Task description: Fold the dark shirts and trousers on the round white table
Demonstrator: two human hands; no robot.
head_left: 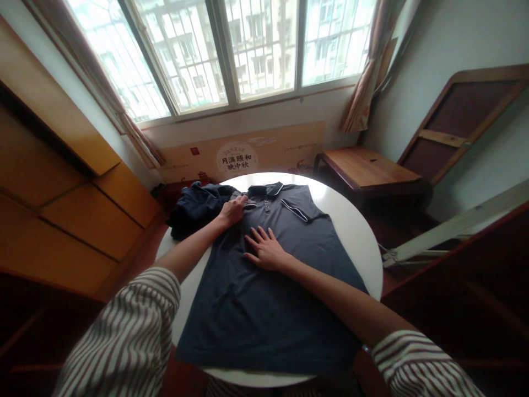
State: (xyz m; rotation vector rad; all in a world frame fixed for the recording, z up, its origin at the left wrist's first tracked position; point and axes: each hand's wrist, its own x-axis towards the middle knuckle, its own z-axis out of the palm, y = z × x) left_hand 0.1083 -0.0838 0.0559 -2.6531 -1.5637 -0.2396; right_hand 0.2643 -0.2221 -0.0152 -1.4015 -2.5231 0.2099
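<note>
A dark grey-blue polo shirt (289, 309) lies spread out on a round white table (367, 248), its collar toward the window and its hem at the near edge. The sleeve on the right is folded inward over the chest, showing a white-trimmed cuff. My left hand (235, 210) is closed at the shirt's left sleeve, near the collar, with its fingers pinched on the cloth. Flat on the chest below the buttons, my right hand (266, 251) rests with fingers spread. Beside my left hand sits a crumpled heap of dark clothes (198, 207).
Beyond the table a printed banner (281, 146) leans under a barred window (260, 49). A low wooden table (367, 168) stands at the back right, near a wooden-framed panel (475, 116). Yellow-brown cabinets (82, 220) line the left side.
</note>
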